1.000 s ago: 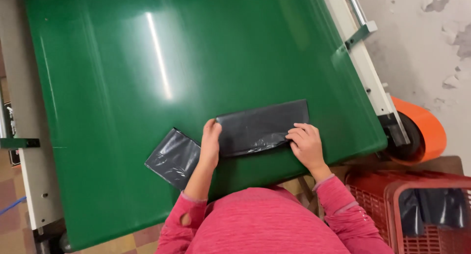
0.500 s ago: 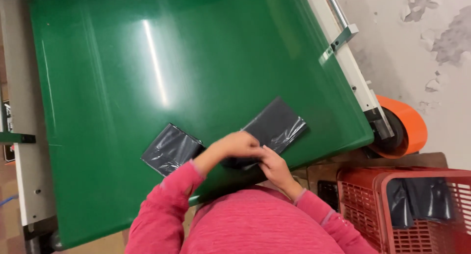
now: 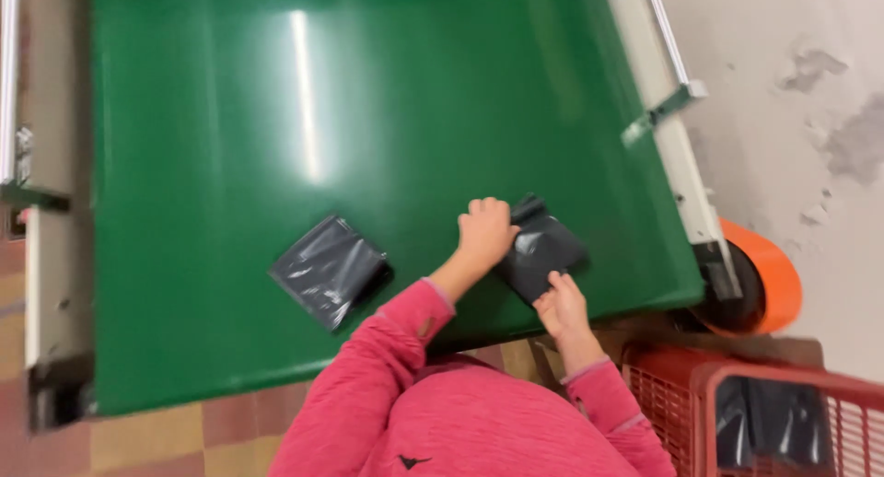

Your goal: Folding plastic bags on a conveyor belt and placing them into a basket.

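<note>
Evidently, a dark grey plastic mailer bag (image 3: 543,251) was pinned flat near the green conveyor belt's (image 3: 368,118) near right corner by the closed left hand (image 3: 485,230), while the right hand's (image 3: 562,307) fingers pinched its near edge, a second folded bag (image 3: 327,270) lying apart leftward.

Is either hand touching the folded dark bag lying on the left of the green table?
No, both hands rest on the other dark bag; the left bag lies apart.

Views: one, head-worn.
Facing: steeply down over the person's own chest onto the green table (image 3: 276,118).
Nearness: close, at arm's reach; both hands sit low in frame.
Edges: floor and red basket (image 3: 737,394) right of the right hand (image 3: 562,307).
</note>
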